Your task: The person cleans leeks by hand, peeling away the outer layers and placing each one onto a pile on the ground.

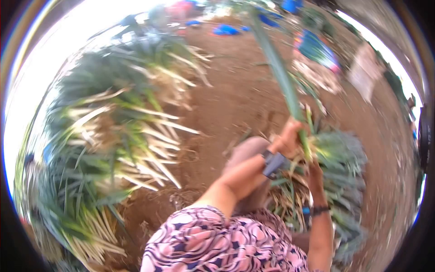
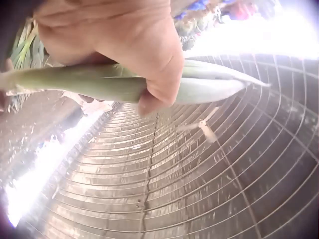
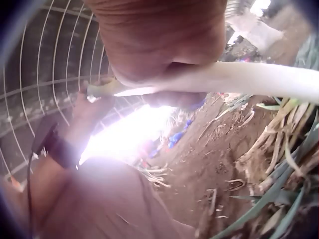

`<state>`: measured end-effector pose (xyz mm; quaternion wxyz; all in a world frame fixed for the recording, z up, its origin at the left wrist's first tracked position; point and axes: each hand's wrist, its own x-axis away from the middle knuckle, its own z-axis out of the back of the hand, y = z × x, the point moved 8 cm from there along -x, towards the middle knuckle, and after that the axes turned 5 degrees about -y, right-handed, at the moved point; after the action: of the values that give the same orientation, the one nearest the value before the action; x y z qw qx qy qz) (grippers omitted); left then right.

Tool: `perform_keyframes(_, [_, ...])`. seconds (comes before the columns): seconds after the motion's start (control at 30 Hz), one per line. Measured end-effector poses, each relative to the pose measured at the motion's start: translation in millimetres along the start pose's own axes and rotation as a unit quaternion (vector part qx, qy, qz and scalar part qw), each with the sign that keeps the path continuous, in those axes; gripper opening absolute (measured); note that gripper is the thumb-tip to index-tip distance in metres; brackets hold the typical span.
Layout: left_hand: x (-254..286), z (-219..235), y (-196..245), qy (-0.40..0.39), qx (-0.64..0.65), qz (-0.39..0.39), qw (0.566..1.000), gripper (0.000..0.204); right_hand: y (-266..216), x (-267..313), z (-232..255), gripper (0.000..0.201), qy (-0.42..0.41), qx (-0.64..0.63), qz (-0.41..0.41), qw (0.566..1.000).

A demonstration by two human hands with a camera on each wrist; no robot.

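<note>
A long green leek [image 1: 280, 75] slants up and away from the two hands. My left hand [image 1: 288, 138] grips its green part; in the left wrist view the thumb and fingers of this hand [image 2: 117, 37] curl round the green leaves [image 2: 209, 90]. Lower down, my right hand [image 1: 314, 171] is close to the left one. In the right wrist view that hand [image 3: 164, 42] is curled round the white stem [image 3: 264, 78], with the left hand [image 3: 92, 102] farther along the same leek. The right fingers are partly hidden.
Piled leeks [image 1: 154, 131] with white stems lie on the left of the brown soil [image 1: 226, 90]. More leeks [image 1: 342, 158] lie beside my right arm. A pale sack [image 1: 364, 70] and blue items [image 1: 225, 30] are farther off. A wire mesh [image 2: 149, 174] curves overhead.
</note>
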<state>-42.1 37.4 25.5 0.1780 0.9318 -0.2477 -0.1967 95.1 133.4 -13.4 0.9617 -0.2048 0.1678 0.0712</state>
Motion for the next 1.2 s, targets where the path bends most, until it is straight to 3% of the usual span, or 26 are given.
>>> perform_keyframes(0.03, [3.7,-7.9,14.7,-0.001,0.037,0.021,0.999,0.032,35.1,16.5,-20.9,0.009,-0.067,-0.325,-0.288,0.898])
perform_keyframes(0.07, [12.4,-16.5,19.1,-0.002,0.080,0.049,0.996,0.034,44.6,23.8,-21.5,0.016,-0.036,-0.123,-0.212,0.969])
perform_keyframes(0.1, [15.8,-17.1,23.6,-0.005,0.079,0.048,0.996,0.036,51.5,41.8,-20.4,0.025,0.037,-0.035,-0.144,0.988])
perform_keyframes(0.17, [14.7,-17.7,27.5,-0.029,0.080,0.046,0.995,0.036,53.6,44.2,-13.4,0.036,0.098,-0.127,-0.205,0.965])
perform_keyframes(0.2, [15.1,-18.4,25.6,-0.044,0.079,0.046,0.995,0.035,48.0,48.5,-18.0,0.038,0.068,-0.300,-0.329,0.893])
perform_keyframes(0.27, [23.6,-31.4,43.2,0.006,-0.058,0.016,0.998,0.055,51.5,37.7,-13.9,0.037,0.156,-0.271,-0.281,0.907])
perform_keyframes(0.33, [31.8,-38.4,44.6,0.029,-0.169,-0.050,0.984,0.058,10.7,9.1,-7.4,0.037,0.171,-0.285,-0.286,0.899])
perform_keyframes(0.43, [28.5,-45.1,85.1,0.001,-0.121,-0.088,0.989,0.049,-24.2,-37.7,-4.7,0.034,0.169,-0.321,-0.240,0.900])
perform_keyframes(0.53, [26.8,-52.9,193.7,0.053,-0.171,-0.200,0.963,0.027,-24.1,-83.5,-9.2,0.034,0.188,-0.193,-0.097,0.958])
perform_keyframes(0.57, [24.5,-56.6,245.8,0.048,-0.178,-0.249,0.951,0.020,-17.5,-88.3,-11.4,0.031,0.134,-0.185,-0.140,0.963])
perform_keyframes(0.6, [30.6,-73.1,313.8,0.008,-0.226,-0.329,0.917,0.015,-22.8,-90.0,-5.7,0.030,0.149,-0.136,-0.099,0.974])
perform_keyframes(0.63, [22.6,-61.1,371.0,-0.045,-0.156,-0.363,0.918,0.010,7.3,-83.1,-17.9,0.029,0.101,-0.135,-0.121,0.978])
perform_keyframes(0.73, [72.8,-32.7,586.8,0.150,-0.499,-0.503,0.689,0.009,61.0,-47.8,-45.4,0.025,0.034,-0.127,-0.230,0.964])
perform_keyframes(0.77, [105.4,-32.0,645.5,0.260,-0.641,-0.483,0.536,0.009,76.6,-24.7,-48.2,0.025,0.030,-0.119,-0.284,0.951])
perform_keyframes(0.8, [135.0,-26.3,686.5,0.341,-0.745,-0.421,0.390,0.009,111.6,-1.9,-63.3,0.028,-0.008,0.004,-0.264,0.964])
perform_keyframes(0.83, [157.9,-12.8,715.9,0.382,-0.801,-0.356,0.292,0.009,116.4,20.0,-66.4,0.038,0.016,0.024,-0.200,0.979])
perform_keyframes(0.87, [172.2,7.2,741.5,0.403,-0.828,-0.297,0.252,0.009,107.1,38.3,-61.6,0.034,0.043,-0.007,-0.168,0.985])
perform_keyframes(0.9, [181.8,33.2,760.7,0.421,-0.842,-0.240,0.237,0.009,133.5,63.9,-72.1,0.032,-0.100,0.012,-0.339,0.935])
perform_keyframes(0.93, [178.3,59.5,762.9,0.427,-0.852,-0.186,0.238,0.009,153.2,82.8,-76.0,0.038,-0.105,-0.035,-0.391,0.914])
perform_keyframes(0.97, [166.4,80.8,744.0,0.422,-0.862,-0.139,0.242,0.010,173.1,105.3,-72.6,0.047,-0.051,0.016,-0.373,0.926])
perform_keyframes(1.0, [147.2,97.2,711.6,0.394,-0.877,-0.105,0.255,0.010,195.1,122.7,-80.5,0.050,-0.089,0.025,-0.439,0.894])
perform_keyframes(1.03, [122.0,101.8,663.5,0.344,-0.895,-0.082,0.272,0.010,187.0,130.4,-68.8,0.050,-0.082,-0.026,-0.480,0.873])
perform_keyframes(1.1, [66.8,102.4,534.2,0.185,-0.921,-0.038,0.340,0.011,252.2,182.6,-110.9,0.035,-0.037,-0.153,-0.504,0.850])
perform_keyframes(1.13, [41.1,102.0,456.3,0.089,-0.922,-0.006,0.377,0.011,257.4,195.2,-111.5,0.023,-0.023,-0.098,-0.534,0.839])
perform_keyframes(1.17, [21.0,100.8,374.3,0.002,-0.904,0.034,0.426,0.012,275.5,215.1,-131.4,0.017,0.002,-0.212,-0.542,0.813])
perform_keyframes(1.2, [-1.0,163.5,316.2,0.114,-0.703,0.219,0.667,0.015,293.1,228.7,-154.1,0.012,0.030,-0.327,-0.537,0.777])
